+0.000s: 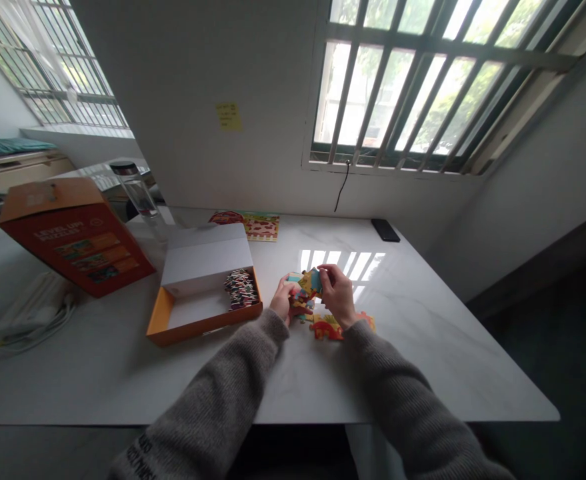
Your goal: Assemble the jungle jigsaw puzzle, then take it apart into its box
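Just above the table, my left hand [281, 298] is closed around several colourful jigsaw puzzle pieces [303, 293]. My right hand [337, 293] pinches a yellow and blue puzzle piece [313, 281] at its edge, right beside the ones in the left hand. Below both hands, joined red and yellow puzzle pieces [327, 328] lie on the table, partly covered by my right wrist. To the left, an open orange box [183, 328] with a white inside holds a stack of puzzle pieces [241, 290] at its right end.
A large red-orange puzzle carton [80, 233] and a glass bottle [140, 193] stand at the left. Near them lies a white power strip [33, 307] with cables. Against the wall are a colourful printed sheet [263, 227] and a black phone [385, 230] on the white table [423, 347].
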### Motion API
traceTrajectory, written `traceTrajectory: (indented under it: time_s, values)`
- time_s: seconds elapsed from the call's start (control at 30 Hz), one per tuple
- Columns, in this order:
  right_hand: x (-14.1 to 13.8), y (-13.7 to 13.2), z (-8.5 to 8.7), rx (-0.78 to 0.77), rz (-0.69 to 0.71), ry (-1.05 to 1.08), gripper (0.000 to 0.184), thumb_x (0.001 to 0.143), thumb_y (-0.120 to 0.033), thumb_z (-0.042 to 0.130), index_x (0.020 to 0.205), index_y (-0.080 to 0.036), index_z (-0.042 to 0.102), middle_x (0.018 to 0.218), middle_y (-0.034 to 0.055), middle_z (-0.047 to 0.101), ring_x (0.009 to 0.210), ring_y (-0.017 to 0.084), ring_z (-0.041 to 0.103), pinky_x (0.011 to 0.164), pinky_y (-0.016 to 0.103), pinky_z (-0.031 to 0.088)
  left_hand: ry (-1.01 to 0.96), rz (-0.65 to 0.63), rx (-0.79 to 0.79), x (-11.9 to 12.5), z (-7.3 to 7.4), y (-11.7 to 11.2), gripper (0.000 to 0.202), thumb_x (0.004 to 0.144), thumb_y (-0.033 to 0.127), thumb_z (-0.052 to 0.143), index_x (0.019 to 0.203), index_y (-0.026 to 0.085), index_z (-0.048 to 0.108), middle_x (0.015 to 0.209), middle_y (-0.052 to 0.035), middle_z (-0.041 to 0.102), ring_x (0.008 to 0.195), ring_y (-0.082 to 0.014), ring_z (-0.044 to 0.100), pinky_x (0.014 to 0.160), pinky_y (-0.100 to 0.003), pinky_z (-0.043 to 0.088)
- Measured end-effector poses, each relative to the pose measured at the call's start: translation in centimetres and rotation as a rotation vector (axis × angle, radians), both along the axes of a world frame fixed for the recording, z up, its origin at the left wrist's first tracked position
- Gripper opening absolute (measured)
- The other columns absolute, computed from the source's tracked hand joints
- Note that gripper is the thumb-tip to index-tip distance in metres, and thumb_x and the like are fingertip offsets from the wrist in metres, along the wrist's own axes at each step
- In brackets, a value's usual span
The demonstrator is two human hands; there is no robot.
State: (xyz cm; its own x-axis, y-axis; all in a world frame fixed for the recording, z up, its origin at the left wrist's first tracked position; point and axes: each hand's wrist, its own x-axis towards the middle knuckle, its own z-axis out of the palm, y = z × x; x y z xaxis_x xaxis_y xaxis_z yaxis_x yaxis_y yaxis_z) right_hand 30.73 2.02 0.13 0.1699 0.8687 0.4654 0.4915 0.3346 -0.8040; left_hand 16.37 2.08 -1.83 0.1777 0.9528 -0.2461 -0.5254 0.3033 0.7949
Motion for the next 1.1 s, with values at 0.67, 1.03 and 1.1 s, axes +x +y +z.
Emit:
traceTrajectory:
  time_s: [0.67,1.03,1.1]
  values:
    - [-0.8,1.7,-1.1,-0.295,0.024,0.558,0.033,0.072,-0.028,0.047,0.102,-0.022,0.06,0.101,0.0061,0.054,0.078,0.018,0.052,0.063,0.028,0.046,0.188,-0.049,0.147,0.9,-1.4,-0.1,0.059,0.082,0.026,0.064,0.135,0.021,0.04,0.114,-0.0108,0.059,0.072,-0.0199,0.068,0.052,-0.034,0.061]
    - [-0.8,-0.8,0.4,-0.013,0.228,0.083,0.038,0.081,-0.018,0.055,0.118,-0.023,0.059,0.106,0.0059,0.052,0.084,0.017,0.052,0.08,0.033,0.05,0.078,-0.082,0.24,-0.7,-0.7,-0.1,0.083,0.076,0.041,0.078,0.142,0.02,0.034,0.113,-0.013,0.062,0.073,-0.0206,0.068,0.058,-0.037,0.061]
    - [-0.2,-0.9,0.6,0.006,0.25,0.056,0.032,0.085,-0.02,0.053,0.117,-0.022,0.059,0.108,0.0063,0.054,0.09,0.018,0.055,0.085,0.035,0.049,0.228,-0.039,0.351,-0.9,-0.6,-0.2,0.091,0.071,0.034,0.083,0.145,0.022,0.033,0.122,-0.0147,0.058,0.078,-0.0212,0.068,0.066,-0.039,0.061]
